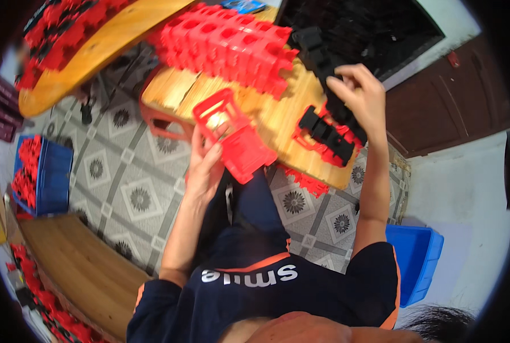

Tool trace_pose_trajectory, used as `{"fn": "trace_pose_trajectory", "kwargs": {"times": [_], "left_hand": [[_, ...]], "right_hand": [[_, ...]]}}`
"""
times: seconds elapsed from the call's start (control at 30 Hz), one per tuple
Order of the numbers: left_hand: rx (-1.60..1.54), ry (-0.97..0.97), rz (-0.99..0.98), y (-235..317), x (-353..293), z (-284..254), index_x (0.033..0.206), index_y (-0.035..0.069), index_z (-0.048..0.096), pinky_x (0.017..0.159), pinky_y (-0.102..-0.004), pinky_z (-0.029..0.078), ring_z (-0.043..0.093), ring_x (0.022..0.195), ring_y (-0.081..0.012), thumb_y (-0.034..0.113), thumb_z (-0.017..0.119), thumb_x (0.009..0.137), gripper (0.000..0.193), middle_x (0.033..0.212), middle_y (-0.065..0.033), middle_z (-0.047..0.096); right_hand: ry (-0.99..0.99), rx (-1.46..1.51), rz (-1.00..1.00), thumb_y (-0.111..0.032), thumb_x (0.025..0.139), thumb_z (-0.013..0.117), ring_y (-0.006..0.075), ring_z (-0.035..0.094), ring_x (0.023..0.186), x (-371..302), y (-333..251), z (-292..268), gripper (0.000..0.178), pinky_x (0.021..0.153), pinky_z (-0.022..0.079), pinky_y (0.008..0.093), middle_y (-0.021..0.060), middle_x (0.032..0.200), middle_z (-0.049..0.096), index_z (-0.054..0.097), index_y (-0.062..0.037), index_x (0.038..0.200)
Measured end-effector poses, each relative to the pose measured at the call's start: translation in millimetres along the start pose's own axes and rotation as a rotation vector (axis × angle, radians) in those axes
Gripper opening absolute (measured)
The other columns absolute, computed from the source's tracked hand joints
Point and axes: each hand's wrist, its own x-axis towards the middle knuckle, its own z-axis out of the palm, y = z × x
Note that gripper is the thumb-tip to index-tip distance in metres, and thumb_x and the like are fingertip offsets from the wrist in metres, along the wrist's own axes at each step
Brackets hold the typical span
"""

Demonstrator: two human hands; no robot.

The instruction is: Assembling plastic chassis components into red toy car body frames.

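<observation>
My left hand (204, 166) grips a red plastic toy truck body (238, 140) by its open, window-framed end, over the table's near edge. My right hand (360, 97) is at a row of black plastic chassis-like parts (318, 54) on the table's right side. Its fingers are curled with the tips drawn together; whether a part sits between them is hidden. Just below that hand, several black parts (326, 136) lie on top of red ones. A large block of red truck bodies (223, 46), packed in rows, stands at the back of the wooden table (272, 123).
A wooden bench top (89, 54) with red and black pieces is at the upper left. A blue bin (55, 177) of red parts stands on the left floor, another blue bin (418, 260) at my right. Behind the table is a dark screen-like panel (360, 31).
</observation>
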Motion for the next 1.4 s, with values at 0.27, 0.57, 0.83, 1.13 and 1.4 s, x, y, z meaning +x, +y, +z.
{"fn": "trace_pose_trajectory", "kwargs": {"times": [0.27, 0.57, 0.83, 1.13, 1.4], "left_hand": [[0.038, -0.018, 0.026, -5.0, -13.5, -0.2, 0.155, 0.016, 0.008, 0.109, -0.0428, 0.037, 0.044, 0.132, -0.0247, 0.010, 0.076, 0.083, 0.098, 0.143, -0.0134, 0.044], [0.046, -0.022, 0.057, 2.9, -24.5, 3.8, 0.155, 0.016, 0.007, 0.111, -0.0428, 0.035, 0.045, 0.132, -0.0252, 0.009, 0.080, 0.079, 0.105, 0.147, -0.0139, 0.037], [0.106, -0.031, 0.067, 7.6, -24.6, 10.3, 0.155, 0.016, -0.006, 0.111, -0.0430, 0.035, 0.042, 0.133, -0.0263, 0.006, 0.081, 0.076, 0.118, 0.148, -0.0147, 0.034], [0.481, -0.032, 0.131, -28.1, -28.4, 7.4, 0.152, 0.003, 0.000, 0.111, -0.0356, 0.031, 0.037, 0.133, -0.0232, 0.010, 0.059, 0.092, 0.085, 0.144, -0.0155, 0.033], [0.207, 0.128, 0.188, -34.6, -25.5, 32.3, 0.145, 0.013, 0.023, 0.100, -0.0381, 0.044, 0.050, 0.118, -0.0208, 0.013, 0.053, 0.095, 0.058, 0.132, -0.0098, 0.045]], "right_hand": [[-0.132, 0.154, 0.100, -0.014, 0.073, 0.082, 0.0105, 0.056, 0.058, -101.9, -108.9, 59.0, 0.028, 0.053, 0.047, 0.0242, 0.0043, 0.079, 0.059, 0.067, -0.0015, 0.093], [-0.137, 0.113, 0.028, -0.014, 0.072, 0.081, 0.0128, 0.058, 0.056, -112.0, -126.1, 77.6, 0.028, 0.050, 0.048, 0.0279, 0.0047, 0.076, 0.057, 0.065, -0.0013, 0.091], [-0.272, 0.250, -0.010, -0.021, 0.076, 0.081, 0.0194, 0.062, 0.063, -115.4, -116.1, 86.9, 0.036, 0.057, 0.051, 0.0313, 0.0092, 0.081, 0.059, 0.064, 0.0007, 0.098], [-0.157, 0.445, 0.190, -0.025, 0.088, 0.069, 0.0323, 0.065, 0.094, -112.4, -88.7, 122.3, 0.045, 0.086, 0.049, 0.0391, 0.0195, 0.104, 0.066, 0.059, 0.0039, 0.121], [-0.347, 0.534, 0.310, -0.034, 0.084, 0.075, 0.0309, 0.049, 0.130, -153.9, -83.0, 82.3, 0.075, 0.106, 0.039, 0.0374, 0.0215, 0.137, 0.053, 0.043, 0.0021, 0.141]]}}
